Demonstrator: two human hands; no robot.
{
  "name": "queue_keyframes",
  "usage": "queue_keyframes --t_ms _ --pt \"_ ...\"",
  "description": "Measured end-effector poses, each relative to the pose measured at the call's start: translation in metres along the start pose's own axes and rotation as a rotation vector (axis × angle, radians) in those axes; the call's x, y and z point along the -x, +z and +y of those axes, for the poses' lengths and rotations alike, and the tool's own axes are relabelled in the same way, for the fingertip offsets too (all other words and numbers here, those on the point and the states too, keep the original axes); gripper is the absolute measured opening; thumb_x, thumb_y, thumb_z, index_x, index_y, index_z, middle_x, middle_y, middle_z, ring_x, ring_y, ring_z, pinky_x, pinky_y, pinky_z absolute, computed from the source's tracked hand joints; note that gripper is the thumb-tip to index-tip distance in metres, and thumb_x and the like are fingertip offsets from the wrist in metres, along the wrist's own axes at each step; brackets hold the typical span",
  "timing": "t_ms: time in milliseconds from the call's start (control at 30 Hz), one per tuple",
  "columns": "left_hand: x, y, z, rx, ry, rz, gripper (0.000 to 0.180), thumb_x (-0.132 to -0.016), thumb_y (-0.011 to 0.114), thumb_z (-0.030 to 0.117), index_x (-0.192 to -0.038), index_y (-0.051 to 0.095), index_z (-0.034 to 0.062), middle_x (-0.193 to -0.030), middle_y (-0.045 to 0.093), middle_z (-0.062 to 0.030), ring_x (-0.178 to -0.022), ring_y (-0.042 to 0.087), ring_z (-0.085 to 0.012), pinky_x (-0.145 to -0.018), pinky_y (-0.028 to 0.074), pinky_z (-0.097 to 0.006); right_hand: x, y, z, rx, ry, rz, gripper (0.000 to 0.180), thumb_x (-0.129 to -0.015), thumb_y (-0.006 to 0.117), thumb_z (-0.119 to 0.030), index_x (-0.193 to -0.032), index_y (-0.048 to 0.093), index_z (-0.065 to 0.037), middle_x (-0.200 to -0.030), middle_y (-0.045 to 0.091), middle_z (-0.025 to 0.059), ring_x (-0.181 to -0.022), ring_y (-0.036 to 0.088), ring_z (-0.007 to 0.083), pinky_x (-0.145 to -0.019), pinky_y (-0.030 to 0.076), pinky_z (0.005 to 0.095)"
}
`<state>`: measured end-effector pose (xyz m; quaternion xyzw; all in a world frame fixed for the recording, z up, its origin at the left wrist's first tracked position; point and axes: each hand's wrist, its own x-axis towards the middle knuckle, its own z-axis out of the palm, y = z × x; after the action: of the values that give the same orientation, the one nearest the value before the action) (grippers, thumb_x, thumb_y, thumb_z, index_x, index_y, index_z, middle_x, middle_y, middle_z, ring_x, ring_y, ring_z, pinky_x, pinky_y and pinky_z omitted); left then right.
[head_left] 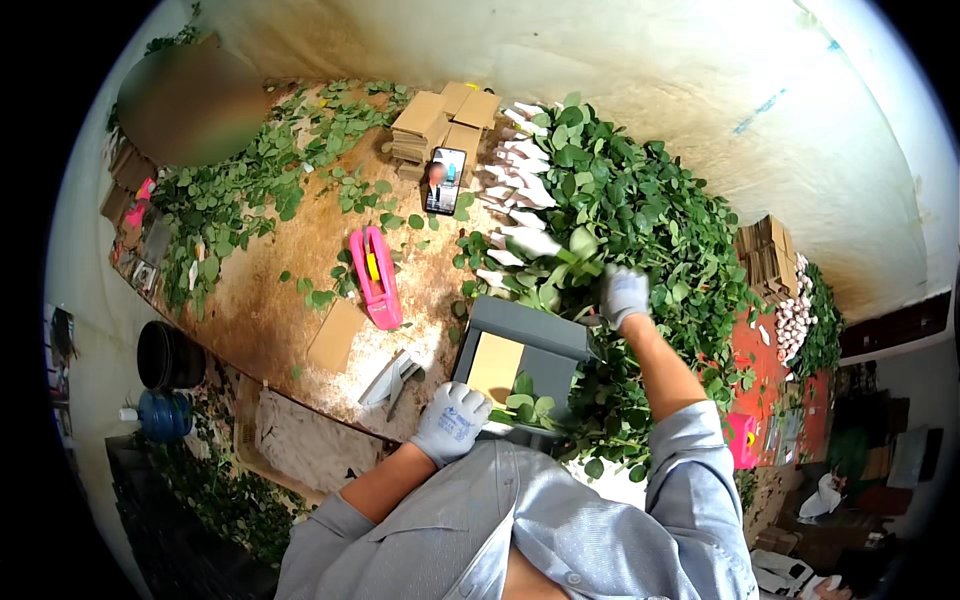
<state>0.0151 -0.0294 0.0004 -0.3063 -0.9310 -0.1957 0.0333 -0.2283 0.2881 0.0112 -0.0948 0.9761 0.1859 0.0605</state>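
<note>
While the left hand point(451, 421) rests curled on leafy stems point(527, 407) at the near edge of the grey tray point(527, 326) on the counter point(290, 300), the right hand point(624, 294) closes round a stem point(570, 262) from the pile point(640, 220). Green, thin and leafy, it likely handles light and bruisable; best gripped low on the stalk.

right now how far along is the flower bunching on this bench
Done: a row of white-wrapped bunches lies by the leafy pile. In hand: the right hand grips stems at the pile; the left hand rests at the grey tray. Left: most of the pile, plus flat cardboard.
</note>
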Motion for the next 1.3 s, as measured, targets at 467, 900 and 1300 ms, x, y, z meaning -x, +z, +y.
queue_keyframes --t_ms 467,900,1300 --pt "-0.008 0.003 0.000 -0.007 0.037 0.059 0.023 -0.081 0.058 0.019 -0.099 0.068 0.0089 -0.094 0.062 -0.0051 -0.091 0.058 -0.0258 -0.082 0.045 -0.042 0.098 -0.217 0.202 -0.626 0.059 1.173 0.010 -0.102 0.057 -0.007 -0.107 0.065 -0.003 -0.093 0.066 0.0104 -0.074 0.060 0.0200 -0.070 0.052 0.0336" --pt "-0.003 0.006 -0.002 0.012 0.029 0.098 0.020 -0.082 0.059 0.017 -0.099 0.069 0.0105 -0.095 0.062 -0.0044 -0.092 0.057 -0.0262 -0.081 0.045 -0.042 0.205 -0.116 -0.034 -0.221 -0.308 -0.289 0.024 -0.096 0.048 -0.015 -0.114 0.062 -0.008 -0.103 0.066 0.0186 -0.094 0.071 0.0335 -0.078 0.057 0.0452" --pt "-0.005 0.004 -0.001 -0.018 0.037 0.012 0.020 -0.083 0.066 0.024 -0.099 0.067 0.0122 -0.096 0.061 -0.0043 -0.092 0.056 -0.0265 -0.080 0.043 -0.044 0.210 -0.080 -0.086 -0.286 -0.265 0.086 0.031 -0.089 0.063 -0.022 -0.116 0.061 -0.008 -0.106 0.062 0.0137 -0.099 0.062 0.0313 -0.080 0.051 0.0436"
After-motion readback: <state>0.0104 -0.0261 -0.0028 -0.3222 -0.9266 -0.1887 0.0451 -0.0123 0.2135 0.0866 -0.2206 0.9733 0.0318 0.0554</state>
